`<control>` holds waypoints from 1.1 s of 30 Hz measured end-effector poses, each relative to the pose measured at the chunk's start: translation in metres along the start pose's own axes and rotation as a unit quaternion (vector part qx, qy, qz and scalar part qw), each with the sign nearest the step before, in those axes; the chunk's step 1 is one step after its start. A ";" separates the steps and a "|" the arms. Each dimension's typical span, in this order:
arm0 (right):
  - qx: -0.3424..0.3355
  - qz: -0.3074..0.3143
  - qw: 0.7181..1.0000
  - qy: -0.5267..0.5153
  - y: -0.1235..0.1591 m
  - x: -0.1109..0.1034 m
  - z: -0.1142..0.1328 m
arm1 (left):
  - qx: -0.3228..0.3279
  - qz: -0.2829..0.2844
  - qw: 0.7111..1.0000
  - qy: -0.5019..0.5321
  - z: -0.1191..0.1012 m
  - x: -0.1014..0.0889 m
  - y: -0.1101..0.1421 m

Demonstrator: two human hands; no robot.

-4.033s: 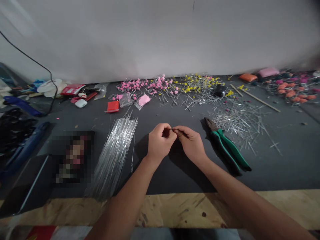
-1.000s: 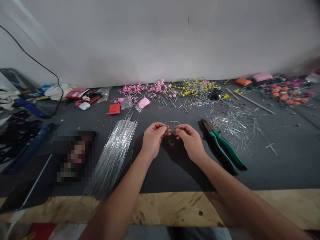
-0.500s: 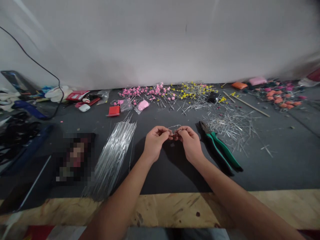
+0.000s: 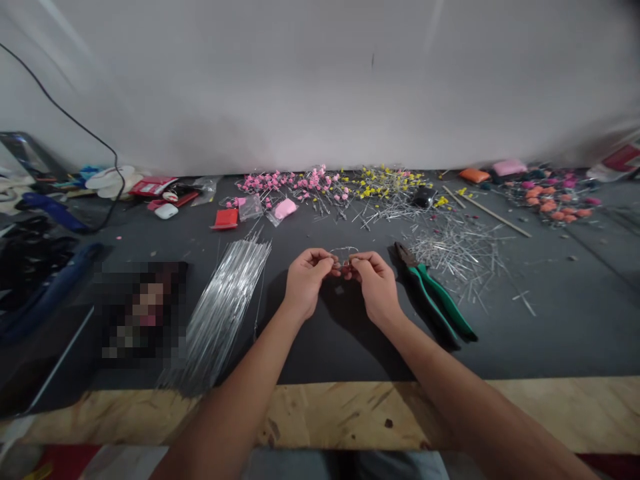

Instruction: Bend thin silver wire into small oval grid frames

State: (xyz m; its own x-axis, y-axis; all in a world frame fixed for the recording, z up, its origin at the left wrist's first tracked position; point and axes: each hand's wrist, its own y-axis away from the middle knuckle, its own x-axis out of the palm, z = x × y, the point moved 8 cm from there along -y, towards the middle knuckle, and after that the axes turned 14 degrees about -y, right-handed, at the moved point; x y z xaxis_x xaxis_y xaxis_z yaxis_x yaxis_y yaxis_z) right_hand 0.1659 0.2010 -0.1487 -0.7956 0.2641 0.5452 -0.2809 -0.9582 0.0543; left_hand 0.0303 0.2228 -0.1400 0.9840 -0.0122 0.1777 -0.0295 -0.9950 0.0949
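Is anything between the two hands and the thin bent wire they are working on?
Nothing visible is. The left hand and right hand both pinch the thin bent silver wire directly at its ends, above the dark grey mat. The green-handled pliers lie apart, beside the right hand.

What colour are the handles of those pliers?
Green, on the pliers lying beside the right hand, seen in the head view.

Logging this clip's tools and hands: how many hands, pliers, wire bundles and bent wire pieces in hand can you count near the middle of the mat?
Hands: 2, left hand and right hand
Bent wire piece held between both: 1
Green-handled pliers: 1
Bundle of straight wires: 1
Total: 5
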 end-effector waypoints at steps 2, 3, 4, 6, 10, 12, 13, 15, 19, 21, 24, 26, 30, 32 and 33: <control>0.002 -0.002 1.000 0.000 -0.001 -0.001 -0.001 | 0.001 -0.004 1.000 -0.001 0.000 0.000 0.000; 0.003 -0.002 1.000 0.001 -0.001 -0.001 -0.001 | 0.002 -0.006 1.000 -0.003 -0.001 0.000 0.000; 0.003 -0.003 1.000 0.001 -0.001 -0.001 -0.001 | 0.003 -0.006 1.000 -0.004 -0.001 0.000 0.000; 0.001 -0.002 1.000 -0.001 -0.001 -0.002 -0.002 | 0.005 -0.006 1.000 -0.008 -0.001 0.001 0.000; -0.005 0.004 1.000 -0.005 -0.002 -0.001 -0.001 | 0.009 -0.001 1.000 -0.015 -0.001 0.002 0.000; -0.008 0.008 1.000 -0.006 -0.001 0.000 0.000 | 0.009 0.001 1.000 -0.015 -0.001 0.002 0.000; -0.009 0.010 1.000 -0.006 -0.001 0.000 0.000 | 0.008 0.002 1.000 -0.016 -0.001 0.002 0.000; -0.012 0.013 1.000 -0.004 -0.001 0.001 0.001 | 0.006 0.003 1.000 -0.016 -0.001 0.002 -0.001; -0.016 0.018 1.000 0.004 0.000 0.002 0.002 | -0.004 0.006 1.000 -0.011 0.000 0.002 -0.001; -0.017 0.019 1.000 0.010 0.000 0.002 0.001 | -0.012 0.007 1.000 -0.005 0.001 0.002 0.000; -0.018 0.022 0.999 0.018 0.000 0.003 0.001 | -0.022 0.007 1.000 0.005 0.002 0.002 -0.001; -0.015 0.025 0.999 0.022 0.001 0.003 0.001 | -0.026 0.006 1.000 0.012 0.002 0.001 -0.001; -0.006 0.030 0.999 0.028 0.003 0.005 0.000 | -0.028 0.001 0.999 0.025 0.003 -0.001 -0.003; -0.002 0.030 0.999 0.029 0.004 0.005 -0.001 | -0.026 0.001 0.999 0.030 0.002 -0.001 -0.003; -0.001 0.029 0.999 0.029 0.004 0.005 -0.001 | -0.025 0.002 0.999 0.031 0.002 -0.001 -0.003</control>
State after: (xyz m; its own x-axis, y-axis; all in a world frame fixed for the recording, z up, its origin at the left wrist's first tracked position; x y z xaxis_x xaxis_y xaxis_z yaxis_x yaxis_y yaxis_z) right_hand 0.1605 0.1988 -0.1466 -0.8403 0.2131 0.4984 -0.2338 -0.9721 0.0215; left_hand 0.0297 0.2254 -0.1428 0.9711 -0.0080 0.2387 -0.0434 -0.9887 0.1434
